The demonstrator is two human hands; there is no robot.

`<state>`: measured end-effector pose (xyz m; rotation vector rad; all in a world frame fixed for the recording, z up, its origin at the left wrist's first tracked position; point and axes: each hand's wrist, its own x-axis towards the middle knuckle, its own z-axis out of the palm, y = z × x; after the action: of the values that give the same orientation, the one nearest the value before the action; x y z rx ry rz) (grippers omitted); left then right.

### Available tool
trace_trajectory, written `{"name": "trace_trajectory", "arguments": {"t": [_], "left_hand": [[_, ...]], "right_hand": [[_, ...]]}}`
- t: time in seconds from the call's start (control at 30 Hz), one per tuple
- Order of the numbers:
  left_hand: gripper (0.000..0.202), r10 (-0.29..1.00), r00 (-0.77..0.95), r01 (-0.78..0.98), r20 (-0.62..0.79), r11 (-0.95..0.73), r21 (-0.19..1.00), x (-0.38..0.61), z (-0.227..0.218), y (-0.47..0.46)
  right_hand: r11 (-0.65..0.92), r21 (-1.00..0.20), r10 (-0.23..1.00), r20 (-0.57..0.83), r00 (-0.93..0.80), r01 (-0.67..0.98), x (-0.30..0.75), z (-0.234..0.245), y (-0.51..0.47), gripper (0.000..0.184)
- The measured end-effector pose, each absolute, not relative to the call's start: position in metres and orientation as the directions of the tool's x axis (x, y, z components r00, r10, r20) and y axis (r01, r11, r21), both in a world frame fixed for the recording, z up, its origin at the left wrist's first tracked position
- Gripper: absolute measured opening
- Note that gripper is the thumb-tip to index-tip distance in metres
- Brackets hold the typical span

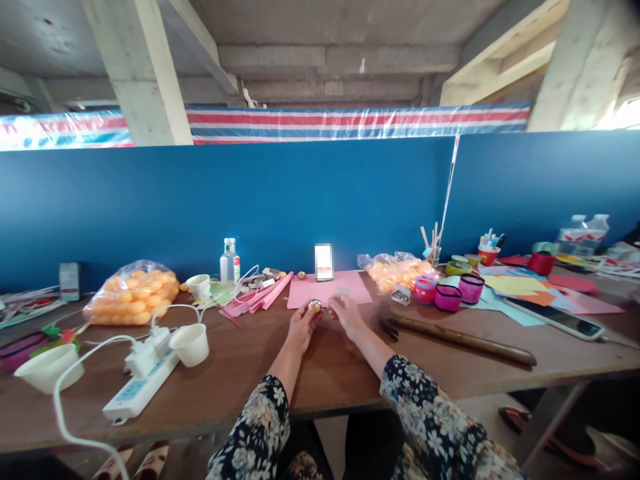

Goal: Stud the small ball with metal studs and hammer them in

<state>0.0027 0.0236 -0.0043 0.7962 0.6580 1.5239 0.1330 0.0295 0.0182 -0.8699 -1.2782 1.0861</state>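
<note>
Closed around a small shiny gold-and-silver round piece (315, 305), my left hand (301, 325) is over the near edge of a pink sheet of paper (310, 291). My right hand (346, 315) is close beside it on the right, its fingers pinched together toward the round piece. What those fingers hold, if anything, is too small to tell. A lit phone (324, 262) stands upright at the back of the pink sheet. Near it lies a small brownish ball (301, 275).
Right of my hands lies a wooden-handled hammer (460, 339). Bags of orange balls (135, 293) stand on both sides. At left are a power strip (143, 387) with cables and paper cups (190, 344). A blue partition (320, 193) rises behind the table (350, 380).
</note>
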Motion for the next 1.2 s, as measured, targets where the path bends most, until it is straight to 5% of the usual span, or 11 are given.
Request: {"name": "trace_trajectory", "arguments": {"t": [0.27, 1.2], "left_hand": [[0.042, 0.992, -0.018, -0.603, 0.125, -0.111, 0.79, 0.003, -0.005, 0.024], [0.034, 0.989, -0.028, -0.568, 0.144, -0.134, 0.812, 0.005, 0.0, 0.019]], "right_hand": [[0.172, -0.888, 0.975, 0.214, -0.053, -0.427, 0.128, 0.009, 0.018, 0.032], [0.31, -0.931, 0.934, 0.336, -0.12, -0.193, 0.127, 0.001, 0.016, 0.026]]}}
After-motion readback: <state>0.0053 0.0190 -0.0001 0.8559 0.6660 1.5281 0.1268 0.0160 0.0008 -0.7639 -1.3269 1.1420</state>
